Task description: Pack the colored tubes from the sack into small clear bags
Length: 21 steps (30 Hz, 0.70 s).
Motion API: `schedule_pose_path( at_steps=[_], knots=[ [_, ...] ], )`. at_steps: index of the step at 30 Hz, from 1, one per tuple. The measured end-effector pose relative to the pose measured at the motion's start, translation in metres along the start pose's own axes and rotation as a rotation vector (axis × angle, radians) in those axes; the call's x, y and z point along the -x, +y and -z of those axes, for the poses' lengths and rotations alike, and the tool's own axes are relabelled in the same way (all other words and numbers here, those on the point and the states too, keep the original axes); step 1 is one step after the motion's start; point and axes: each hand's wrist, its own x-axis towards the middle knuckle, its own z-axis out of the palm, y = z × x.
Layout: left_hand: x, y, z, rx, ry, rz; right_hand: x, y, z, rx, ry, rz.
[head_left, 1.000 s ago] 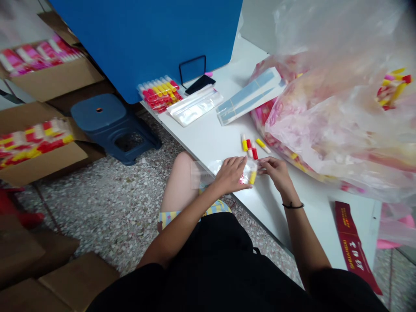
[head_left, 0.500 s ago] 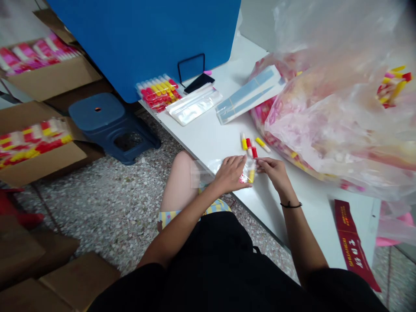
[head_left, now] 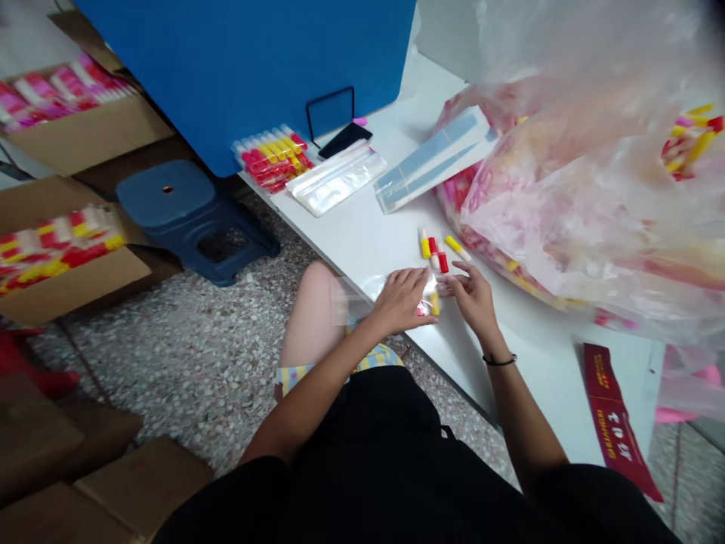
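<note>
My left hand [head_left: 401,301] lies over a clear plastic bag [head_left: 352,296] at the table's near edge, gripping it between thumb and fingers. Inside the bag, a yellow-capped tube [head_left: 435,304] and a bit of red show past the fingers; the rest is hidden. At the bag's right end, my right hand [head_left: 471,296] has its fingers apart, the tips close to the plastic. Just beyond the hands lie loose small tubes with red [head_left: 442,261] and yellow [head_left: 424,248] parts. Another yellow and white tube [head_left: 456,248] lies slightly apart from them.
A large translucent sack [head_left: 566,219] of tubes covers the table's right side. Flat clear bags [head_left: 340,181], a blue-and-white packet [head_left: 433,160], a phone [head_left: 345,140] and packed tubes [head_left: 269,157] lie farther back. A maroon strip [head_left: 617,423] is at right. A blue stool [head_left: 170,193] and cartons [head_left: 84,291] stand left.
My right hand's fingers have spread and drawn slightly apart from the bag's end. The tube inside has shifted slightly left. My left hand stays on the bag.
</note>
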Motion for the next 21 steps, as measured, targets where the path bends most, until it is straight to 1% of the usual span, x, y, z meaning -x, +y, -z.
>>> schedule_pose_path(
  at_steps=[5,9,13,15,19,21],
  knots=[
    [-0.001,0.000,-0.002,0.005,0.015,0.010,0.004,-0.003,-0.004,-0.052,-0.097,-0.048],
    [0.000,0.001,-0.002,-0.006,0.022,0.014,0.005,-0.002,0.000,-0.065,-0.102,-0.119],
    [0.000,0.001,-0.001,-0.013,0.012,0.031,0.009,-0.001,0.004,-0.077,-0.185,-0.162],
    [-0.001,0.001,0.000,-0.017,0.010,0.034,0.013,-0.003,0.004,-0.038,-0.207,-0.144],
    [-0.002,0.003,0.002,-0.037,-0.005,0.031,0.020,-0.010,0.002,0.127,-0.253,-0.049],
    [-0.002,0.005,0.003,-0.067,-0.025,0.041,0.021,-0.009,0.001,0.137,-0.276,-0.021]
  ],
)
